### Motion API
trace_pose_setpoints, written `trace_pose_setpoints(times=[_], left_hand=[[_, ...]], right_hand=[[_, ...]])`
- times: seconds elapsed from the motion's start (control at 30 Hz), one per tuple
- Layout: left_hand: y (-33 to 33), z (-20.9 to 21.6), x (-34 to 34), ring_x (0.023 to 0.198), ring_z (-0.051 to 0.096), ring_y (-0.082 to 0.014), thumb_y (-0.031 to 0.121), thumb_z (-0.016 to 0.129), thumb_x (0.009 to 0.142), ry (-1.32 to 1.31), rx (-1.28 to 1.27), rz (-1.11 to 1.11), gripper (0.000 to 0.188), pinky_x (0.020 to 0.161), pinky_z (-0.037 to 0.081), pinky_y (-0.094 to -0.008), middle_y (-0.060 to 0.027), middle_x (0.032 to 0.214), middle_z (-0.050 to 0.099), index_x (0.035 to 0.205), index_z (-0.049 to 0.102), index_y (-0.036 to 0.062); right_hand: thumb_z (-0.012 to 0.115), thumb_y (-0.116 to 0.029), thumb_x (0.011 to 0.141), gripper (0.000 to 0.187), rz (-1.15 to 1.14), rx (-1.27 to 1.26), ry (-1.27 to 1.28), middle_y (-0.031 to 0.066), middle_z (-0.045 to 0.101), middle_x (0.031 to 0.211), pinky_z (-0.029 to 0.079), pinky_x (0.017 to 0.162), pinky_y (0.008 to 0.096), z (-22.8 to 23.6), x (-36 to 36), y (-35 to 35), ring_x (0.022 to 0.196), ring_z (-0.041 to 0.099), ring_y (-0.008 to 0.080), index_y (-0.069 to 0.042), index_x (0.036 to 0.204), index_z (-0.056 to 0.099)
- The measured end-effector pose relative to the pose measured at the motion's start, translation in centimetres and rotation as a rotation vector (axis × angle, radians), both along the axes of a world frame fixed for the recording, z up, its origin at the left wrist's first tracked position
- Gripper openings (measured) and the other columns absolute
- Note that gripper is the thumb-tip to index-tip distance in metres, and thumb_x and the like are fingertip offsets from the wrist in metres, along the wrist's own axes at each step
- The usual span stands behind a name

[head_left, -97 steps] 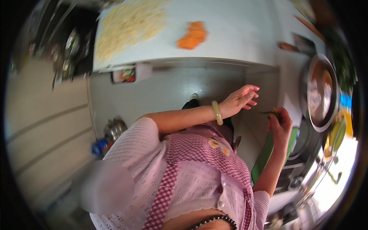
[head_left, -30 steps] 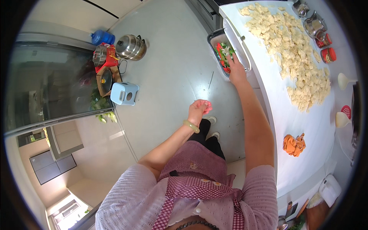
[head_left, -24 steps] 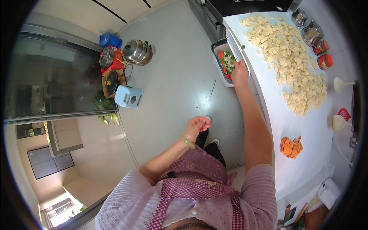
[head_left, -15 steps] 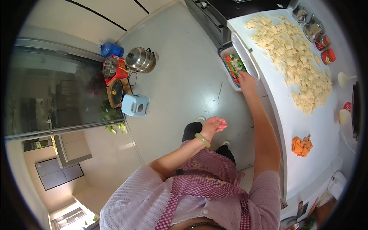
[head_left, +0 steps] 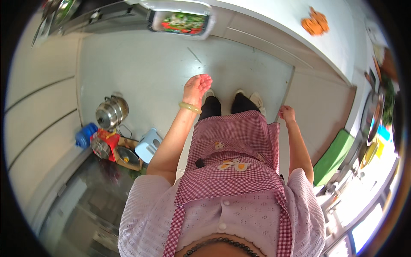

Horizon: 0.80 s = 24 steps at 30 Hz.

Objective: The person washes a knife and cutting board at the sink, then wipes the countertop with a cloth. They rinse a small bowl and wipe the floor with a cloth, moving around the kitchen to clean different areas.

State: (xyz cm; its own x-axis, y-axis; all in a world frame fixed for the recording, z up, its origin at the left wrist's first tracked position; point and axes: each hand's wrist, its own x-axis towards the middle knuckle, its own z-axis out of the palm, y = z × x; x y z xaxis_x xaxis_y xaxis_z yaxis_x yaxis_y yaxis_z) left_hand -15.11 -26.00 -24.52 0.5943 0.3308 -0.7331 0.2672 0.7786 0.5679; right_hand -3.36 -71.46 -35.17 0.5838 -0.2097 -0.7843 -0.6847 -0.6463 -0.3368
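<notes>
On the floor off to my left I can see a steel pot (head_left: pixel 112 112) with a blue bottle (head_left: pixel 86 135) near it. Next to them sits a red bag (head_left: pixel 113 142), then a cardboard box (head_left: pixel 136 144) with a dark lid (head_left: pixel 128 156) in it, and a light-blue stool (head_left: pixel 150 144) just beside the box. Ahead on my right, a crumpled orange cloth (head_left: pixel 315 22) lies on the white counter (head_left: pixel 274 12).

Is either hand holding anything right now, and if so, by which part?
No held thing shows: the left hand and right hand both have curled fingers with nothing visible in them. Whether something small is hidden inside cannot be told.
</notes>
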Motion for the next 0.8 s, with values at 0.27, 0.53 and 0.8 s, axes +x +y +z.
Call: trace_pose_setpoints(times=[0.27, 0.53, 0.8], left_hand=[[-11.4, -1.3, -2.3, 0.099, 0.065, -0.0249, 0.023, 0.051, 0.101, 0.053, -0.168, -0.423, 0.027, 0.088, 0.052, -0.0377, -0.0145, 0.106, 0.067, 0.110, 0.060, 0.0003], [-16.4, -5.9, -8.2, 0.096, 0.066, -0.0218, 0.023, 0.052, 0.100, 0.322, 0.010, -0.616, 0.024, 0.085, 0.053, -0.0347, -0.0116, 0.104, 0.068, 0.107, 0.062, 0.0029], [-25.7, -15.7, -11.0, 0.095, 0.065, -0.0199, 0.021, 0.048, 0.102, 0.397, -0.125, -0.866, 0.023, 0.085, 0.051, -0.0327, -0.0097, 0.104, 0.066, 0.107, 0.061, 0.0031]], right_hand=[[0.057, -0.019, 0.092, 0.027, -0.360, 0.151, 0.158, 0.0104, 0.067, 0.091, 0.054, 0.054, 0.0314, -4.3, -16.4, -8.1, 0.068, 0.068, 0.0199, -0.002, 0.112, 0.062], [0.056, -0.020, 0.092, 0.028, -0.467, 0.218, 0.277, 0.0093, 0.066, 0.089, 0.054, 0.053, 0.0305, -12.2, -29.6, -9.3, 0.066, 0.069, 0.0203, -0.002, 0.112, 0.062], [0.056, -0.017, 0.094, 0.026, -0.401, 0.168, 0.150, 0.0080, 0.067, 0.092, 0.055, 0.057, 0.0309, -23.6, -31.5, -13.4, 0.072, 0.069, 0.0186, -0.003, 0.115, 0.060]])
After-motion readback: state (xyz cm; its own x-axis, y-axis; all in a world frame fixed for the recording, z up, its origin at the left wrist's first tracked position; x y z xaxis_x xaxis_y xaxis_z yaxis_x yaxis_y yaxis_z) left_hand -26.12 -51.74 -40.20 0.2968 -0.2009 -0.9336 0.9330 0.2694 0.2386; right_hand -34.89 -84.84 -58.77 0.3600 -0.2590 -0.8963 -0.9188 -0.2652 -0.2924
